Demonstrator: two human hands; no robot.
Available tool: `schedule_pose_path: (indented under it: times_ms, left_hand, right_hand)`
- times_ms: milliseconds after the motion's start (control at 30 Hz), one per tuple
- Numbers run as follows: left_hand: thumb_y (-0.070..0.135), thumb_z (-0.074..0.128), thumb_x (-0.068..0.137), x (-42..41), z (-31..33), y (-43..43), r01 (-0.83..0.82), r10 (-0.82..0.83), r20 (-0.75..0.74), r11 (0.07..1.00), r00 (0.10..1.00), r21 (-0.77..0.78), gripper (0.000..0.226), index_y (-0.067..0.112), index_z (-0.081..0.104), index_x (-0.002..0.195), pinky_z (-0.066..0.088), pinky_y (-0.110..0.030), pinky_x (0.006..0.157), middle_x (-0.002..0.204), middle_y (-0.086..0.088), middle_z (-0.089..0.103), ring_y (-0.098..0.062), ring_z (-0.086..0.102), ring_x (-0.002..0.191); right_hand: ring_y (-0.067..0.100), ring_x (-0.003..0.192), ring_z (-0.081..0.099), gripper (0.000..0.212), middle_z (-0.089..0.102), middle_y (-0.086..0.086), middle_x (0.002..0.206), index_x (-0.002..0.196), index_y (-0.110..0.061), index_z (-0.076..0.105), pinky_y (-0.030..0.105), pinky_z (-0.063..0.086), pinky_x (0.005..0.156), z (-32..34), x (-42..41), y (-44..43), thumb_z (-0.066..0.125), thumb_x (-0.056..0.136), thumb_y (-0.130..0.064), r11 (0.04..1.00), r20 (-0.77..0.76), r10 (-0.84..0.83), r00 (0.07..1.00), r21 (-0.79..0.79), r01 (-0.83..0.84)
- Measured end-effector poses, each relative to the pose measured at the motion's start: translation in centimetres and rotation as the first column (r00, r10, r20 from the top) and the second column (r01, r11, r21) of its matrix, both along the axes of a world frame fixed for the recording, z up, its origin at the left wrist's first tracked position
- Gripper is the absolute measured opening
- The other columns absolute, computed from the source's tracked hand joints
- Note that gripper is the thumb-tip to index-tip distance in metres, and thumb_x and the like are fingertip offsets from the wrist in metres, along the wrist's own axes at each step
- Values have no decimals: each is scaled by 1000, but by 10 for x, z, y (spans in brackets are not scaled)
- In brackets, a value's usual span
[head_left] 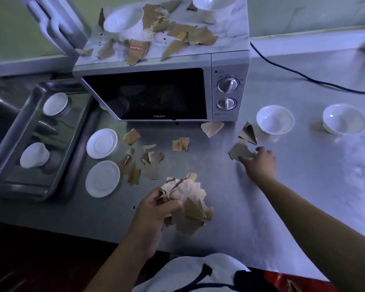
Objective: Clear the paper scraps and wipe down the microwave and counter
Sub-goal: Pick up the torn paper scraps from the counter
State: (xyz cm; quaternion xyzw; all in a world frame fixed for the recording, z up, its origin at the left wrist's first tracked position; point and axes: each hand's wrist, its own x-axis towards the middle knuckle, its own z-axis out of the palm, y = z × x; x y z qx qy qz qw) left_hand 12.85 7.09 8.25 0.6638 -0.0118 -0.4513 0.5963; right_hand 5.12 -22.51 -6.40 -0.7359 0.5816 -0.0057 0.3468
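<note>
The left hand [154, 209] grips a bundle of scraps [190, 207], brown and pale paper crumpled together, held above the bench [303, 175] close to its near edge. The right hand [260, 163] reaches out to the right, low over the bench, its fingers and thumb pinching the near edge of a torn scrap [239, 151]. Just beyond lies a folded scrap [248, 132], right beside a white bowl [274, 120]. A second bowl [343, 119] stands well apart, further right.

Between the hands and the microwave [148, 93], loose scraps [148, 165] lie scattered on the bench. The thickest cluster sits just right of two white saucers [102, 143], and one piece lies against the microwave's front right corner. More scraps, the top scraps [198, 35], litter the microwave's top around two bowls there.

A steel tray [9, 182] borders the saucers on the left. Open bench surface stretches between the two forearms and right of the right forearm. A black cord [303, 77] crosses the bench behind the bowls.
</note>
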Motion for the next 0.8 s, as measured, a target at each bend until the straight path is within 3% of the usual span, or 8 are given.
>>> schedule_pose_path:
  times_ms: [133, 267, 367, 533, 667, 733, 800]
  left_hand:
    - [12, 77, 69, -6, -1, -2, -79, 78, -39, 997, 996, -16, 45, 28, 75, 111, 58, -30, 68, 110, -11, 75, -22, 73, 93]
    - [3, 69, 80, -7, -4, -1, -90, 91, -37, 996, 995, 18, 41, 31, 75, 109, 56, -27, 64, 108, -8, 76, -18, 73, 87]
    - [-2, 63, 88, -5, -5, 0, -64, 65, -32, 997, 997, 39, 40, 30, 76, 108, 55, -26, 63, 104, -8, 76, -17, 73, 85]
    - [0, 63, 90, 0, -6, -5, 6, -4, -47, 999, 999, 36, 36, 29, 75, 108, 57, -28, 65, 105, -9, 76, -22, 75, 88]
    - [-1, 68, 83, 7, -8, -5, 9, -10, -81, 1000, 997, -10, 32, 23, 76, 103, 58, -32, 68, 107, -16, 75, -31, 74, 94]
    - [-4, 65, 86, 9, -10, -2, 13, -15, -96, 1000, 995, -19, 31, 20, 77, 102, 60, -37, 70, 107, -19, 74, -36, 73, 96]
    - [-5, 64, 87, 11, -12, 2, 10, -13, -105, 1000, 994, -21, 30, 19, 77, 99, 60, -38, 70, 105, -20, 74, -36, 73, 94]
  right_hand:
    - [34, 120, 43, 61, 51, 12, 122, 121, -11, 53, 42, 35, 91, -13, 23, -1, 74, 76, -46, 993, -141, 1, 990, -113, -17]
    - [34, 119, 43, 39, 51, 14, 122, 116, -10, 57, 41, 34, 93, -14, 30, 3, 66, 81, -23, 999, -164, -30, 986, -48, 22]
    - [35, 121, 45, 36, 54, 15, 123, 117, -10, 56, 41, 35, 96, -13, 23, 7, 64, 81, -14, 999, -155, -36, 987, -15, 34]
    - [34, 121, 42, 32, 49, 14, 123, 115, -11, 54, 40, 34, 97, -6, -2, 14, 60, 83, -10, 997, -210, -12, 978, -72, -3]
    - [33, 120, 42, 26, 50, 12, 120, 114, -15, 66, 43, 34, 100, -6, -23, 17, 50, 94, -16, 997, -263, 1, 965, -75, -21]
    - [34, 119, 44, 24, 55, 13, 117, 110, -15, 69, 43, 38, 99, -7, -37, 24, 50, 94, -16, 999, -225, 15, 974, -41, -25]
    - [35, 109, 53, 22, 63, 15, 106, 99, -10, 69, 44, 50, 90, -5, -50, 35, 50, 87, -5, 999, -74, -26, 997, 41, 29]
